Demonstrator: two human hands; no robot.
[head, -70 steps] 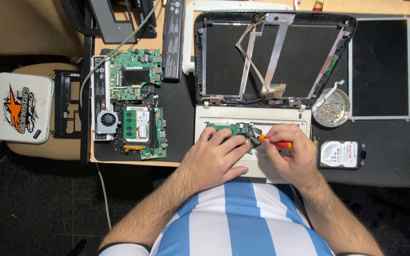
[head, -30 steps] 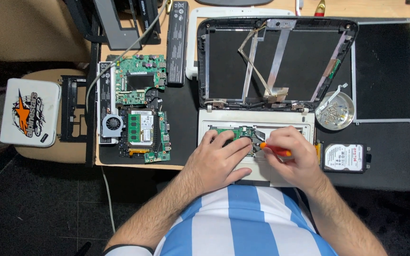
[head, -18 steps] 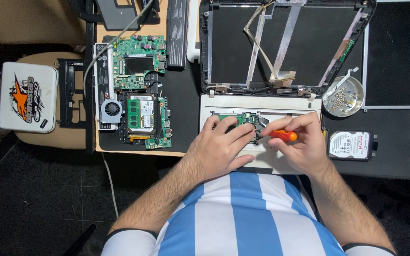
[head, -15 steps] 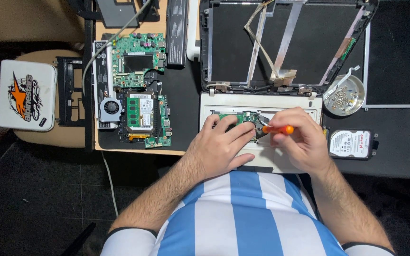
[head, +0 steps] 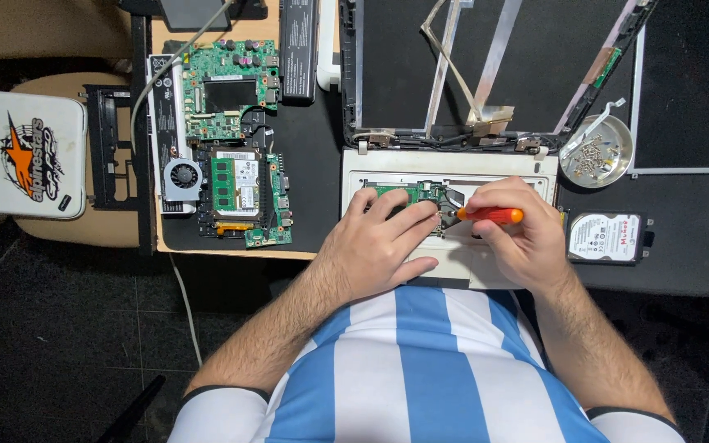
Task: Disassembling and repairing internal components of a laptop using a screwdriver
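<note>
So the right hand [head: 527, 242] is closed around a small orange-handled screwdriver [head: 492, 215], while the left hand [head: 379, 246] presses open-fingered on a small green circuit board [head: 408, 194] in the white laptop base [head: 453, 168]. Looks thin and fragile, best held by its edges.

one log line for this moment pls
left hand on small green board | right hand holds orange screwdriver | screw dish right

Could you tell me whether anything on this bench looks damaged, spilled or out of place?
Nothing looks spilled: the loose screws sit gathered in the round metal dish. The white laptop base and black lid frame lie stripped open, with flat ribbon cables hanging askew across the empty lid. That looks like disassembly, not damage.
</note>
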